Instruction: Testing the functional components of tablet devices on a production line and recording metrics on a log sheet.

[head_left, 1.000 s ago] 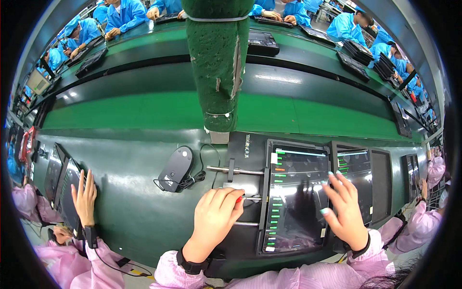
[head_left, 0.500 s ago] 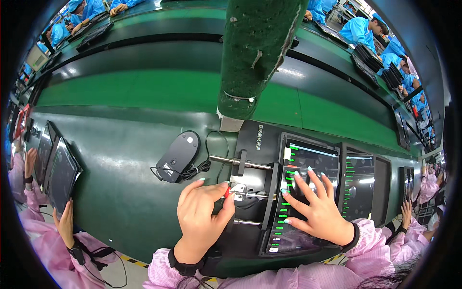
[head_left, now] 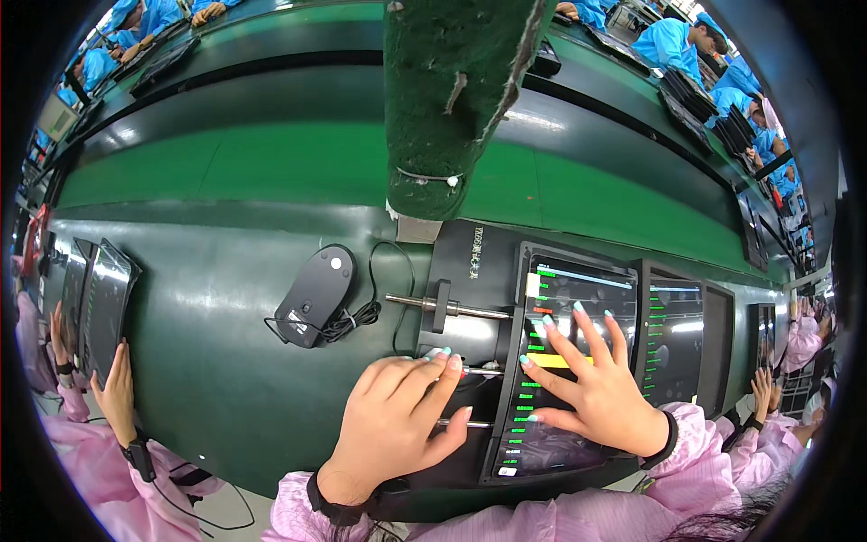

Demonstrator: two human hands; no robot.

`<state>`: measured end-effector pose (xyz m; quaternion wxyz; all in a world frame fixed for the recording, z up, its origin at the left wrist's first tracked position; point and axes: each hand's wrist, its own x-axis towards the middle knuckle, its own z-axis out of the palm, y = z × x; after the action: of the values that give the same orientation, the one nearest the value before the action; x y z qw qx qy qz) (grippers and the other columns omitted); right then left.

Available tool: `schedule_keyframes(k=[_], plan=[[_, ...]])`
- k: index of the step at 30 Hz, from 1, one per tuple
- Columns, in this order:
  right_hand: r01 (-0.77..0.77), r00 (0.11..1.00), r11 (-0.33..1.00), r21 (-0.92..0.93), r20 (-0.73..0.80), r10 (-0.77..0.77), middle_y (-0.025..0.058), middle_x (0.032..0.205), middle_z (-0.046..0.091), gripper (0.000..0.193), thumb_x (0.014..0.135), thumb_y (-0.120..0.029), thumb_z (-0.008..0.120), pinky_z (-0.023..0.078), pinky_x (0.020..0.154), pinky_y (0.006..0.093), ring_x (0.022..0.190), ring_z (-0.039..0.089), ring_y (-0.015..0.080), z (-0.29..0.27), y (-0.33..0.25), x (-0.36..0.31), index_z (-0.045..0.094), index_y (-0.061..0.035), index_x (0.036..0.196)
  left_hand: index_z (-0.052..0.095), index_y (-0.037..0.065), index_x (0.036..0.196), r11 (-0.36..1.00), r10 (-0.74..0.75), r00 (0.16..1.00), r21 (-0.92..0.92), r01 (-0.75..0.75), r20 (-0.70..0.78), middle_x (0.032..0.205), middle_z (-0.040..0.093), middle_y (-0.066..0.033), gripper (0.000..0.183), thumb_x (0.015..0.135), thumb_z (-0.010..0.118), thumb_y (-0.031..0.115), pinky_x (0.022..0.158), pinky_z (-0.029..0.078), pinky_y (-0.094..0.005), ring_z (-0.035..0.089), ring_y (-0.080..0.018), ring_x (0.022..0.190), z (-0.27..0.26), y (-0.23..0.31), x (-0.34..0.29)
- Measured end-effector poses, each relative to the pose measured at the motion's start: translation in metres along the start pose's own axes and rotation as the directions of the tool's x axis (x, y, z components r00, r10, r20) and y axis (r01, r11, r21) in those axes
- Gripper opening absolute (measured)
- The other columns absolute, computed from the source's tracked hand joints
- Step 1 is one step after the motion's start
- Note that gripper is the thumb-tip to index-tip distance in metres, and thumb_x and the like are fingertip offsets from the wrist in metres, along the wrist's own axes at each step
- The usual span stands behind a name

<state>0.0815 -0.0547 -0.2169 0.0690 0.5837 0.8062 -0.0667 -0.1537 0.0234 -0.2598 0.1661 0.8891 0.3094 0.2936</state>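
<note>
My left hand (head_left: 393,411) is closed over a small clamp handle, of which only a bit of the red grip (head_left: 464,370) shows past the fingers. The handle sits on a black test fixture (head_left: 456,262) with metal guide rods (head_left: 474,311). Seated in the fixture's frame is a tablet (head_left: 564,447), its dark screen lit with rows of green text and one yellow bar (head_left: 553,360). Flat on that screen rests my right hand (head_left: 605,397), fingers spread and holding nothing.
An upturned black mouse (head_left: 316,294) with a coiled cable lies left of the fixture. Beside the tablet is a second lit tablet (head_left: 673,348). A green post (head_left: 452,117) rises behind. At far left, a co-worker's hand (head_left: 116,393) touches another tablet (head_left: 110,303).
My left hand has moved right and forward with the red handle, its fingers now folded over it. A yellow bar has appeared on the screen. My right hand stays on the tablet.
</note>
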Motion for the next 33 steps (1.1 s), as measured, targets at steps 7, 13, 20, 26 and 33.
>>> schedule_keyframes(k=[7, 13, 20, 26, 33], plan=[[-0.081, 0.995, 0.997, 0.011, -0.063, 0.082, 0.0185, 0.14, 0.031, 0.045, 0.078, -0.046, 0.062, 0.016, 0.099, 0.0636, 0.129, 0.024, 0.0434, -0.002, -0.003, -0.001, 0.059, -0.022, 0.116, 0.063, 0.004, 0.103, 0.999, 0.011, 0.999, -0.053, -0.013, -0.046, 0.097, 0.059, -0.006, 0.036, 0.069, 0.065, 0.017, 0.076, 0.045, -0.035, 0.055, -0.0217, 0.086, 0.003, -0.004, -0.003], [-0.139, 0.986, 0.99, -0.018, -0.095, 0.136, 0.0228, 0.139, 0.029, 0.045, 0.078, -0.045, 0.062, 0.016, 0.099, 0.0627, 0.129, 0.023, 0.0437, 0.002, 0.001, 0.0, 0.058, -0.021, 0.116, 0.064, 0.005, 0.103, 0.996, -0.002, 0.997, -0.088, -0.005, -0.077, 0.097, 0.06, -0.0058, 0.038, 0.066, 0.066, 0.013, 0.074, 0.044, -0.0342, 0.056, -0.0219, 0.083, 0.005, -0.003, -0.003], [-0.155, 0.981, 0.988, 0.014, -0.116, 0.156, 0.0248, 0.139, 0.028, 0.046, 0.08, -0.044, 0.061, 0.016, 0.099, 0.0627, 0.129, 0.022, 0.0444, 0.003, 0.001, 0.001, 0.057, -0.0184, 0.118, 0.064, 0.005, 0.104, 0.995, -0.004, 0.997, -0.097, -0.004, -0.083, 0.095, 0.061, -0.0053, 0.038, 0.066, 0.066, 0.012, 0.074, 0.044, -0.0337, 0.056, -0.0218, 0.083, 0.003, -0.003, -0.002], [-0.171, 0.981, 0.984, 0.059, -0.081, 0.175, 0.0262, 0.141, 0.023, 0.051, 0.078, -0.037, 0.063, 0.009, 0.104, 0.0594, 0.132, 0.017, 0.0444, -0.001, -0.001, -0.002, 0.052, -0.0177, 0.124, 0.064, 0.005, 0.104, 0.995, 0.003, 0.996, -0.095, -0.012, -0.085, 0.095, 0.06, -0.0058, 0.037, 0.067, 0.066, 0.012, 0.073, 0.044, -0.0336, 0.057, -0.0221, 0.083, 0.004, -0.003, -0.003], [-0.345, 0.903, 0.918, 0.196, -0.198, 0.382, 0.02, 0.134, 0.037, 0.061, 0.079, -0.025, 0.06, 0.02, 0.104, 0.0478, 0.125, 0.031, 0.0372, -0.013, 0.009, -0.039, 0.039, -0.0016, 0.131, 0.064, 0.005, 0.102, 0.995, 0.003, 0.996, -0.098, -0.013, -0.094, 0.094, 0.061, -0.0061, 0.035, 0.067, 0.066, 0.011, 0.074, 0.044, -0.0338, 0.057, -0.0222, 0.084, 0.004, -0.003, -0.003]])
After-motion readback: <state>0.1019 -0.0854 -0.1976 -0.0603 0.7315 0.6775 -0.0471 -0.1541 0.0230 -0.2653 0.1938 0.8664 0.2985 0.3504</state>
